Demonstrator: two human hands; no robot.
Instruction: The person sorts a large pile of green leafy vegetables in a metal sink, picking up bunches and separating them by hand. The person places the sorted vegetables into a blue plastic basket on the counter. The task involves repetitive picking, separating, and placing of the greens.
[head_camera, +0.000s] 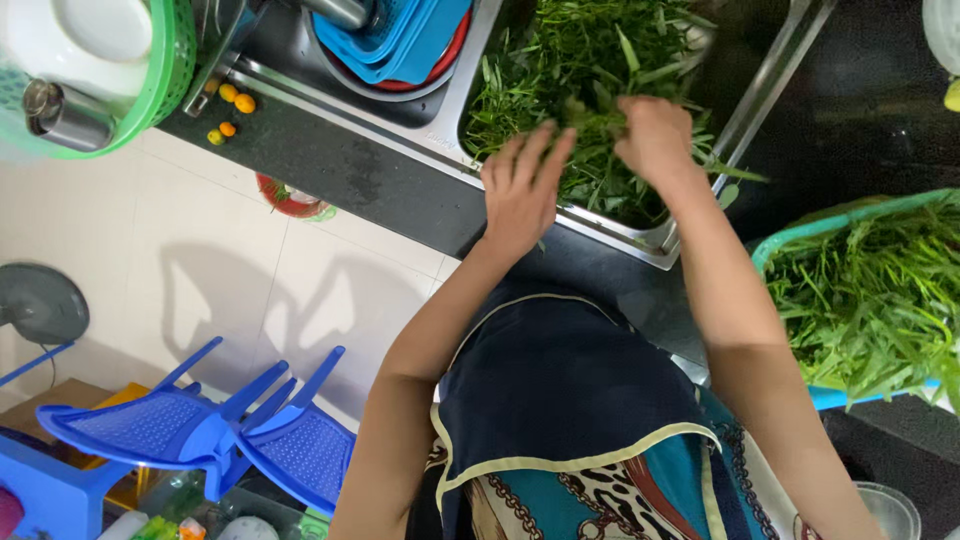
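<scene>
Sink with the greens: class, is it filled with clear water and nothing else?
No. The sink is piled with leafy greens, and both the left hand and right hand are in them.

Sink basin packed with leafy green stalks (590, 70), steel sink rim (640, 238) walling the near side; open dark stone counter (340, 165) left, crowded green plastic basket (800, 240) right.

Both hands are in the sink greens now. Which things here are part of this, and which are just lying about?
In use:
left hand and right hand, in the leafy greens
sink basin
basket of greens

Lying about:
small orange fruits on counter
blue tubs
blue plastic chairs
green basket
</scene>
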